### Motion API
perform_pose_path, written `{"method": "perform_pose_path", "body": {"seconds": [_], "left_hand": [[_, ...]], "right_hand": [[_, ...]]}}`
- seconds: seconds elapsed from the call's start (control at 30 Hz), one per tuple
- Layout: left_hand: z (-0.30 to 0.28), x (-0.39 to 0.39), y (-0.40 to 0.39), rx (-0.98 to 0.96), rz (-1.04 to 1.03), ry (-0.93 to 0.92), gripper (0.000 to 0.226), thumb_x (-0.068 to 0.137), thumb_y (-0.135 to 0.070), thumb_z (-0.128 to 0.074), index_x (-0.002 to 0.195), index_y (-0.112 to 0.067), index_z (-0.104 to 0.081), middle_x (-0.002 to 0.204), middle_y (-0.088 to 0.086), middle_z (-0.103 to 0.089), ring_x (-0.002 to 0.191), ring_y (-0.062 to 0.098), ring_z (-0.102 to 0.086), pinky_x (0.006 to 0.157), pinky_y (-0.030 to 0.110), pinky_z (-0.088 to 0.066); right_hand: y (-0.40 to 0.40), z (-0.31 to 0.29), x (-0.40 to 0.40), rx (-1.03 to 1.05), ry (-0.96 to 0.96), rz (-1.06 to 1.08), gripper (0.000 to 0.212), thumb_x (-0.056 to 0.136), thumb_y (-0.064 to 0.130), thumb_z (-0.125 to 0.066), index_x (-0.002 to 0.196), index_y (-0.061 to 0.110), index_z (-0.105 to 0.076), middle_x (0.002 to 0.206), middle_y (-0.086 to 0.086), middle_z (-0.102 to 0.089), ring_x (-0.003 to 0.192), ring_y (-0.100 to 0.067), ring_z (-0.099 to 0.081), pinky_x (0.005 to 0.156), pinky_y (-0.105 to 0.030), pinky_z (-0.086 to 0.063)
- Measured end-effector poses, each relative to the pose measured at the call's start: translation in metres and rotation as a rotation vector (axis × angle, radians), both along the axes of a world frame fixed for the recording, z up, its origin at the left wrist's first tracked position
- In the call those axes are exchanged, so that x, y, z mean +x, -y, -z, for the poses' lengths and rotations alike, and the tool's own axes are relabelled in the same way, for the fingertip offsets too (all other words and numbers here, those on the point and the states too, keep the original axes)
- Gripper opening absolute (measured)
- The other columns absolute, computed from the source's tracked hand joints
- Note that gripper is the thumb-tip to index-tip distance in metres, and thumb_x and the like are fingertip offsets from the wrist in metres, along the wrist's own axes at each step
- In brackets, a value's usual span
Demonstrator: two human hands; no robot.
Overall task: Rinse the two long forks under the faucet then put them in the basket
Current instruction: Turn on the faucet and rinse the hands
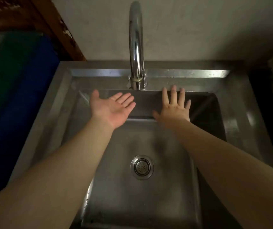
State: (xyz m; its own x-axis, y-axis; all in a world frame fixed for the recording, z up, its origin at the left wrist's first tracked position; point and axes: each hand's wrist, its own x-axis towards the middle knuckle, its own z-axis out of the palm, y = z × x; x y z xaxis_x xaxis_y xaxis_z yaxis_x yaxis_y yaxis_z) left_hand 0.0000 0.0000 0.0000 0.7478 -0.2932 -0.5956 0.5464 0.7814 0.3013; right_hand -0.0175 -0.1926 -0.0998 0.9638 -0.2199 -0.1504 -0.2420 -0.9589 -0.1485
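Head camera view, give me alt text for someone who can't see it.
Two bare, empty hands reach out over a steel sink: the left hand palm up, the right hand palm down with fingers spread. A curved faucet rises behind them, and a drain strainer sits in the basin floor. No forks or basket show.

Two bare forearms reach into view from the bottom corners, with no sleeves, watch, bracelet or rings showing on them. The left hand (111, 109) has a broad palm, a thick thumb and short fingers. The right hand (173, 108) has slim fingers with short, plain nails. Both wrists are uncovered, and the arms look smooth and unmarked.
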Motion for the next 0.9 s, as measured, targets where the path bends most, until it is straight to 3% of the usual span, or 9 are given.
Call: {"method": "perform_pose_path", "body": {"seconds": [0.17,0.47,0.9], "left_hand": [[-0.001,0.005,-0.002,-0.164,-0.091,0.080,0.099,0.087,-0.070,-0.027,0.147,0.007,-0.009,0.153,0.032,-0.018,0.142,0.044,-0.018,0.116,0.053,-0.012],[-0.013,0.009,-0.002,-0.219,-0.119,0.110,0.096,0.089,-0.068,-0.025,0.145,0.009,-0.006,0.154,0.033,-0.011,0.142,0.047,-0.010,0.116,0.054,-0.007],[-0.011,0.018,-0.006,-0.310,-0.096,0.140,0.101,0.088,-0.070,-0.023,0.146,0.010,-0.005,0.152,0.037,-0.011,0.142,0.050,-0.007,0.116,0.056,-0.005]], "right_hand": [[0.002,0.010,0.000,-0.059,0.047,-0.006,0.104,0.081,0.067,-0.051,0.152,0.029,0.014,0.164,-0.007,0.013,0.147,-0.039,0.016,0.115,-0.062,-0.007],[0.003,0.016,0.001,-0.089,0.081,-0.025,0.110,0.079,0.063,-0.060,0.152,0.028,0.016,0.164,-0.008,0.012,0.147,-0.040,0.015,0.115,-0.060,-0.007],[0.003,0.007,-0.003,-0.063,0.065,-0.047,0.107,0.082,0.061,-0.058,0.153,0.027,0.015,0.164,-0.010,0.013,0.147,-0.040,0.016,0.116,-0.058,-0.008]]}}
